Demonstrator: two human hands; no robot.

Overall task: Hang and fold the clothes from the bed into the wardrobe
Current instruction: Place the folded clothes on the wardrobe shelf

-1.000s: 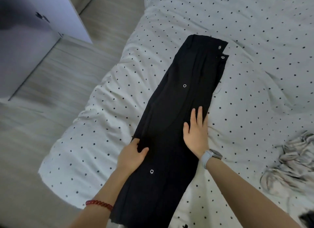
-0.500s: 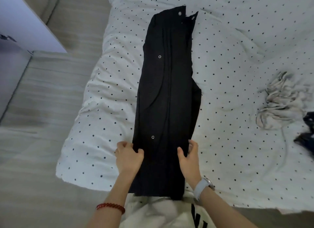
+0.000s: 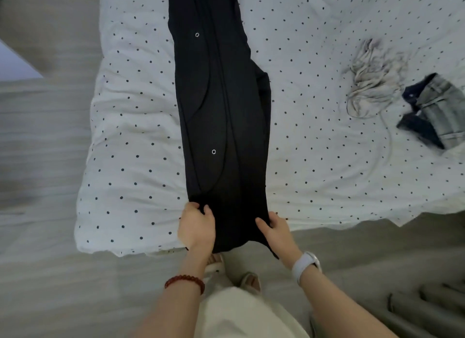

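Black garment, folded lengthwise into a long narrow strip, lies flat on the bed, running from the near edge away to the far side & out of frame at top. Two small metal snaps show on its left half. Near end hangs slightly over the bed's near edge.

Left hand grips the garment's near-left corner: thumb on top, fingers curled round the edge w/ cloth bunched between them. Right hand holds the near-right corner: thumb lies on top of the fabric, other fingers seem tucked under the edge, though they're mostly hidden so can't say how far they curl. Both hands sit just at the bed's near edge, one on each side of the strip.

Red bead bracelet on left wrist, white watch on right wrist.

Bed cover is white w/ dark dots, wrinkled. To the right, well apart from the black garment, a crumpled pale garment; just beside that, further right, a folded denim piece w/ dark & light-washed parts. Pale wood-look floor at left & near.
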